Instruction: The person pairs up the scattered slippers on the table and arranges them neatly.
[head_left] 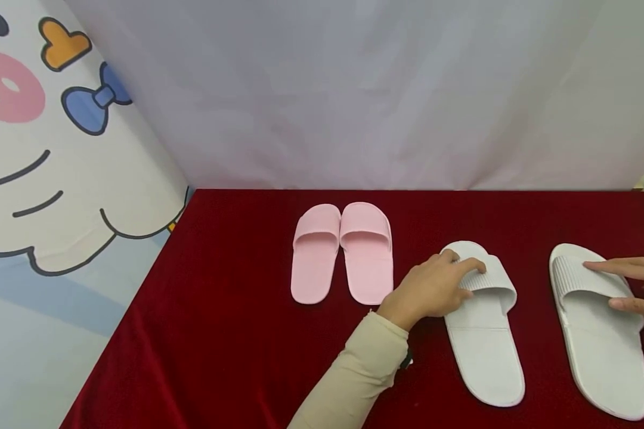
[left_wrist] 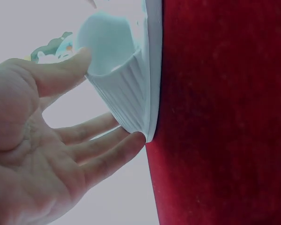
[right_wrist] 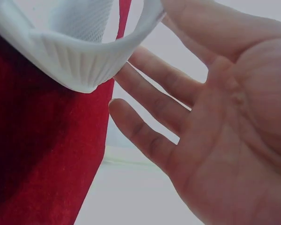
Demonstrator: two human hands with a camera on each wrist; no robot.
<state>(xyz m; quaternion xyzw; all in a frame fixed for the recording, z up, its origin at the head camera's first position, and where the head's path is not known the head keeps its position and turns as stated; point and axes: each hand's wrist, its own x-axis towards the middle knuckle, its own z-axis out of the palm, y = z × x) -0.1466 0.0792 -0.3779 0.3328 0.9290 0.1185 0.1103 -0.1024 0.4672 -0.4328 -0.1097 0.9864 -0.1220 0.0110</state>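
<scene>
White slippers [head_left: 488, 357]: left fingers [head_left: 472, 264] touching one, right fingers [head_left: 630, 270] at other.

Two white slippers [head_left: 485, 357] lie on the red bench [head_left: 220, 328], side by side but apart.
Both slippers are open at the toe and stand sole-down, with the toes directed to the far side of the bench and turned a little to the left. Over the front of each one goes a wide strap with fine ribs, arched and hollow below. The left slipper [head_left: 488, 369] has a smooth footbed with a thin line across it; the right slipper [head_left: 606, 357] lies in nearly the same direction, close to the right border of the head view.
</scene>
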